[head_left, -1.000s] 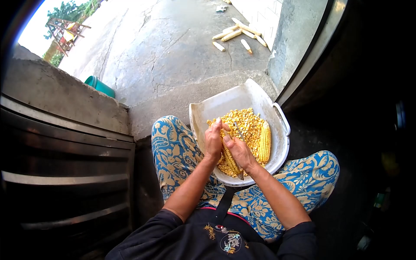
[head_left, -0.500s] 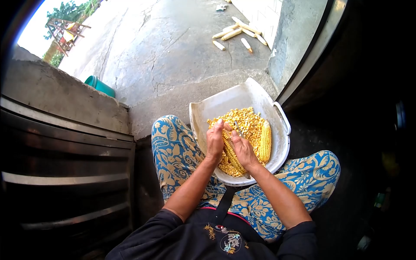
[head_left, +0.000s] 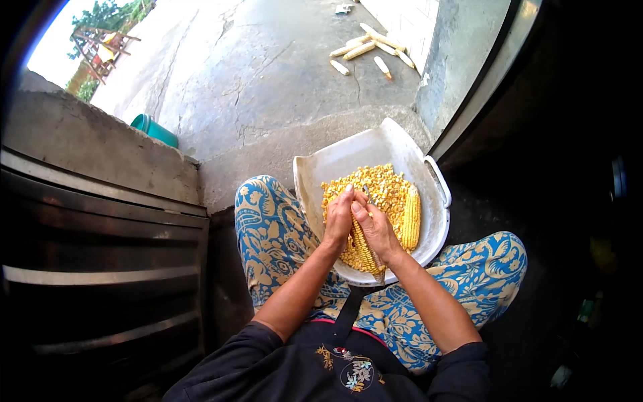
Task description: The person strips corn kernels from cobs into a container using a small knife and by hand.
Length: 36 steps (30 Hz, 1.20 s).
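Between my knees a white plastic basin holds a heap of loose yellow kernels. My left hand and my right hand are together over the heap, both wrapped round a corn cob. The cob slants down toward me, with rows partly stripped and its lower end near the basin's front rim. A thin metal tool shows only in part by my right hand's fingers; which hand bears on it I cannot tell. A full yellow cob lies on the kernels at the right.
Several pale stripped cobs lie on the concrete floor beyond the doorstep. A green bucket lies at the left behind a low wall. A metal door panel stands at the left, a door frame at the right.
My left hand has moved slightly right and closer to my right hand. The held cob has shifted and turned a little, its lower end now showing more.
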{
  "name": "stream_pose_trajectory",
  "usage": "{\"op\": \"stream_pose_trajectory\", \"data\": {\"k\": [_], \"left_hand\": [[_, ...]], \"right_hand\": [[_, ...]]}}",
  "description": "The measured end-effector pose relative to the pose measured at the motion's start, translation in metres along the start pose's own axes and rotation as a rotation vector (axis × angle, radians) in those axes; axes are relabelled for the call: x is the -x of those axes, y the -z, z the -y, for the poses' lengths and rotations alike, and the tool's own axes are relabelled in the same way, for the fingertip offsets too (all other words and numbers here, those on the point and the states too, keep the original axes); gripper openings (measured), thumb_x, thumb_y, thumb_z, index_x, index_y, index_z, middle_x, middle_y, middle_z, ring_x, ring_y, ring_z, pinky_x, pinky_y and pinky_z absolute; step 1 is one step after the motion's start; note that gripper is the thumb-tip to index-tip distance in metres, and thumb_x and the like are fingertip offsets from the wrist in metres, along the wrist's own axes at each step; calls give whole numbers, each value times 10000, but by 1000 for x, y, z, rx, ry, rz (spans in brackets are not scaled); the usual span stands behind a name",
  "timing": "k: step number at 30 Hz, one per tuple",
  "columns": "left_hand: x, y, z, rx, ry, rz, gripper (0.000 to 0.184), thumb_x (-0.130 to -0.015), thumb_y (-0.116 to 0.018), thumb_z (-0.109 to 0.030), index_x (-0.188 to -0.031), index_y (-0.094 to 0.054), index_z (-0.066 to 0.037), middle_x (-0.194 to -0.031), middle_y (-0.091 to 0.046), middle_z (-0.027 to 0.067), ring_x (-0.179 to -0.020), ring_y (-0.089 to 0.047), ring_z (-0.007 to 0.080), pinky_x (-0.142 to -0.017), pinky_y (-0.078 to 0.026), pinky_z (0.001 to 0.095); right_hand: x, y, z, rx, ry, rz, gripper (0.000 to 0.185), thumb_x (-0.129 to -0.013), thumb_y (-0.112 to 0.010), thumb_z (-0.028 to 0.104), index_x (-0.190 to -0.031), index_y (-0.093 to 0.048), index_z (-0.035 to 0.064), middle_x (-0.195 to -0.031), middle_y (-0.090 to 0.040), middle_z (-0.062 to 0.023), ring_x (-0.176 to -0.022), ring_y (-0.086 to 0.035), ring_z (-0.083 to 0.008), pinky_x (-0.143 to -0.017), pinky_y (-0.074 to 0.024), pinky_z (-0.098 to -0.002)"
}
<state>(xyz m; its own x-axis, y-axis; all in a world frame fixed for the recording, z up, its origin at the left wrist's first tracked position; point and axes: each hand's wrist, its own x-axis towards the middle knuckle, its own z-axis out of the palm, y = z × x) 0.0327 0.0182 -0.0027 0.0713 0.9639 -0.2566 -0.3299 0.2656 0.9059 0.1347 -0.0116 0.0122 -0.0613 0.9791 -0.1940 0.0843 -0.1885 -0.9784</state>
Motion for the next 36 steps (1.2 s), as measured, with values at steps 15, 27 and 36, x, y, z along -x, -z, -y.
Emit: {"op": "stream_pose_trajectory", "data": {"k": [15,27,36], "left_hand": [[3,-3,-9,-36,7,39,410,-935,-382,-329,-723,-546,-18,-887,-586,107,-853,-525,175,-831,-402,301],[-5,1,9,24,58,185,374,-949,-332,-305,-1003,-553,-8,-1001,-604,132,-935,-558,189,-863,-441,310],[-1,-6,4,265,188,197,415,-943,-371,-329,-1184,-488,-13,-1152,-567,153,-1083,-511,205,-954,-388,315]], "right_hand": [[-1,3,-5,12,-35,4,557,-903,-396,493,-1041,-578,-15,-835,-613,-129,-840,-577,-191,-751,-444,-324],[-6,9,-2,-244,-152,108,580,-881,-478,503,-1101,-559,-28,-1005,-605,-102,-955,-555,-145,-835,-433,-261],[-4,5,1,-177,-38,-14,534,-881,-479,460,-953,-591,-57,-856,-612,-104,-837,-574,-161,-726,-453,-299]]}}
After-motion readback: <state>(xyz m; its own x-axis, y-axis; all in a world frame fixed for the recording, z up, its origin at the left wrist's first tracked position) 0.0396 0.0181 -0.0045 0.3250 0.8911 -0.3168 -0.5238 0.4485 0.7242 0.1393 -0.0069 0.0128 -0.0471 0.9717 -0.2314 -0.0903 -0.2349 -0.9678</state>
